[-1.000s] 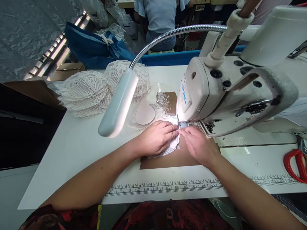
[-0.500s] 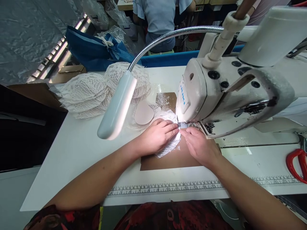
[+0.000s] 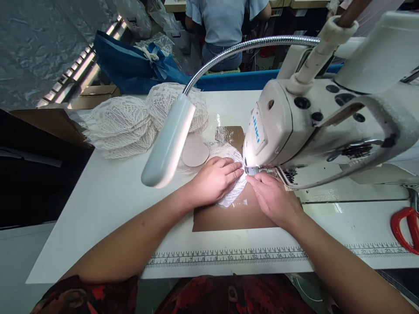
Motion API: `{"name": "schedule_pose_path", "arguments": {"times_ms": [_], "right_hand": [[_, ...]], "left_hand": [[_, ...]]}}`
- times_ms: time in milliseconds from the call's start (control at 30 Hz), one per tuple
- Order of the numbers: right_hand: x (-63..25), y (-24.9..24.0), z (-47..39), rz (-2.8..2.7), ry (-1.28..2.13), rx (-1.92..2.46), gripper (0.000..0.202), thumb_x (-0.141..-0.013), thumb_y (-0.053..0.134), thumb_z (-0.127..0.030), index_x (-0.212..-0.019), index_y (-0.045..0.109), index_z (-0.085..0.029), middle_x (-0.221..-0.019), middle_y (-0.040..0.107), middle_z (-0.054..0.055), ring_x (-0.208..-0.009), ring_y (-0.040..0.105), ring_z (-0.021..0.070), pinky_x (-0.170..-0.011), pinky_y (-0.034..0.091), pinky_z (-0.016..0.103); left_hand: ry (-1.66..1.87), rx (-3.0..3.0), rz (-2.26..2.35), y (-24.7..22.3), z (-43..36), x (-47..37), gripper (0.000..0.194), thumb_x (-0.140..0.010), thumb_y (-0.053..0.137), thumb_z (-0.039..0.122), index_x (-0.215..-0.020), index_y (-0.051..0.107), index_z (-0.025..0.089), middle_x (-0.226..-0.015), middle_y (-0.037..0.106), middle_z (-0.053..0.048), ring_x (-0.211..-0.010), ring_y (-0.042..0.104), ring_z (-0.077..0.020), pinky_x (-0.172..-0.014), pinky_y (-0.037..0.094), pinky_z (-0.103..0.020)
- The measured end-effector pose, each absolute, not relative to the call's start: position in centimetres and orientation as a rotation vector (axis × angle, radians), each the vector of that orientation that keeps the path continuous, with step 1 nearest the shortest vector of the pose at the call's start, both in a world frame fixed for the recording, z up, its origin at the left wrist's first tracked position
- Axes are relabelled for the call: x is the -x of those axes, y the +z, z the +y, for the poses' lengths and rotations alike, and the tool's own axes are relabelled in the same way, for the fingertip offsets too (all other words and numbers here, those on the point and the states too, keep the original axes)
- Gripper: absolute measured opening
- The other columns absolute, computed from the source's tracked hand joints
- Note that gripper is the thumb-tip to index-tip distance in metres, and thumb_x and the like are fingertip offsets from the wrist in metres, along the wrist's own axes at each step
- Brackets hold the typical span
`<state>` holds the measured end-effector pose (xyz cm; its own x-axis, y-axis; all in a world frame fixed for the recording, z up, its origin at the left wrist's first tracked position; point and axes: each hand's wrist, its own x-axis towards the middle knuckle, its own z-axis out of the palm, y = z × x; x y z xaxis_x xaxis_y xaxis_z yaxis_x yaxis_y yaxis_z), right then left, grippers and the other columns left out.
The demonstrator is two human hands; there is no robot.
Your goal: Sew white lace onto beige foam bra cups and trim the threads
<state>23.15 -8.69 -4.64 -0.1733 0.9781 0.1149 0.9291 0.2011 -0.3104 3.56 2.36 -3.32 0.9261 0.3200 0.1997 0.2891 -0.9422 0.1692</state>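
Under the head of a white sewing machine (image 3: 270, 124) lies a white lace piece (image 3: 231, 198), its right edge at the presser foot (image 3: 252, 171). My left hand (image 3: 216, 178) rests flat on the lace, fingers stretched toward the needle area and covering much of the piece. Just right of it, my right hand (image 3: 275, 196) is closed, thumb and forefinger pinching the lace edge in front of the foot. Beneath both hands is a brown sheet (image 3: 225, 221). A pale rounded pad (image 3: 195, 151) lies beyond my left hand, next to the lace.
Stacked lace pieces (image 3: 121, 124) sit at the back left. A lamp (image 3: 168, 141) on a bent metal neck hangs over the table. Red-handled scissors (image 3: 404, 229) lie at the right. A printed ruler (image 3: 229, 258) runs along the front edge. Another person (image 3: 224, 26) sits beyond.
The lace piece has moved away from me under the foot and turned slightly, my left hand going with it. My right hand stays near the foot. The camera view has shifted a little.
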Motion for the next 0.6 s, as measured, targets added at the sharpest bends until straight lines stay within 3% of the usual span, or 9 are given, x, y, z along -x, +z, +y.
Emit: {"name": "schedule_pose_path", "arguments": {"times_ms": [167, 300, 600], "right_hand": [[-23.3, -4.6, -8.7, -2.189, 0.294, 1.839, 0.046, -0.089, 0.045, -0.013, -0.131, 0.058, -0.026, -0.097, 0.066, 0.008, -0.086, 0.058, 0.0212, -0.076, 0.048, 0.032], [-23.7, -4.8, -9.0, -2.165, 0.290, 1.850, 0.045, -0.089, 0.046, -0.016, -0.130, 0.059, -0.027, -0.102, 0.066, 0.008, -0.090, 0.058, 0.0230, -0.077, 0.049, 0.035], [-23.6, -4.3, -9.1, -2.277, 0.214, 1.700, 0.048, -0.085, 0.043, -0.006, -0.124, 0.063, -0.024, -0.100, 0.065, 0.006, -0.087, 0.056, 0.0197, -0.079, 0.046, 0.031]], "left_hand": [[0.383, -2.994, 0.506, -3.4, 2.2, -3.3, 0.034, -0.098, 0.043, 0.026, -0.125, 0.061, 0.015, -0.129, 0.062, -0.013, -0.112, 0.054, -0.0287, -0.091, 0.044, -0.044], [0.333, -3.022, 0.463, -3.0, 2.0, -2.8, 0.033, -0.096, 0.045, 0.022, -0.124, 0.061, 0.014, -0.129, 0.060, -0.017, -0.113, 0.053, -0.0310, -0.088, 0.045, -0.045], [0.285, -2.955, 0.186, -3.0, 2.4, -2.4, 0.034, -0.094, 0.044, 0.017, -0.126, 0.057, 0.014, -0.136, 0.057, -0.014, -0.119, 0.052, -0.0264, -0.094, 0.043, -0.042]]}}
